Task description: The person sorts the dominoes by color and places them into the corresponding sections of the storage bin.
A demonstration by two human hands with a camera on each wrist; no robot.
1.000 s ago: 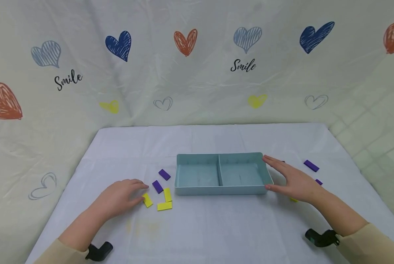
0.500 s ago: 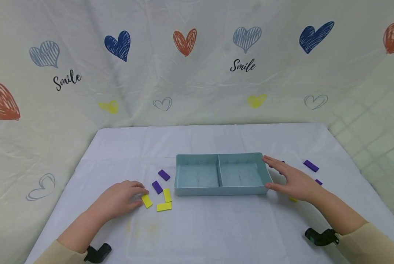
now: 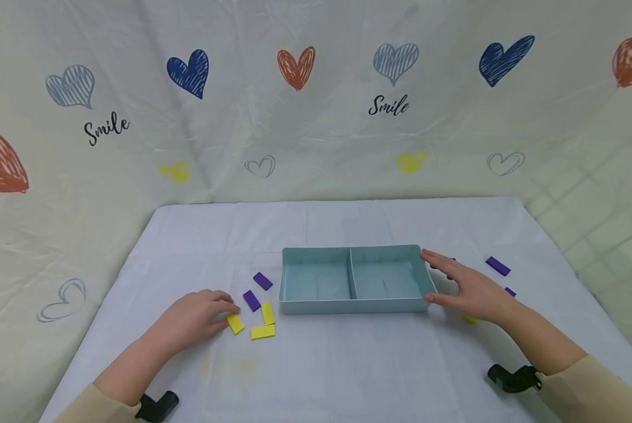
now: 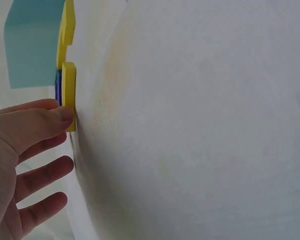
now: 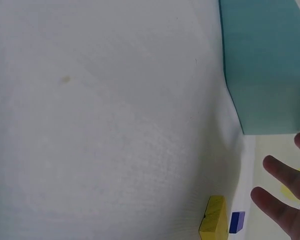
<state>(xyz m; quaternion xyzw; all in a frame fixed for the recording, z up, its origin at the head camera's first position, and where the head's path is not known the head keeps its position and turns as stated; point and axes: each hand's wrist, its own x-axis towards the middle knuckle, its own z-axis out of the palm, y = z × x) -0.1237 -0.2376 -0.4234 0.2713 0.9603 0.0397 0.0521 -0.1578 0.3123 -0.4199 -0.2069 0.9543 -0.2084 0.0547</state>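
left of the divided blue-green tray [image 3: 316,306], on or just above the white cloth [image 3: 347,364], a small yellow block [image 3: 235,324] has one end pinched between the thumb and index finger of the left hand [image 3: 194,317], while the right hand [image 3: 469,289] holds its fingers wide at the tray's right end. the block looks light, stiff and hardly fragile; its smooth faces might slip, so opposite long edges seem the surest hold.

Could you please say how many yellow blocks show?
4: one block pinched by the left hand, two nearer the tray, one partly hidden by the right hand; more may be hidden there.
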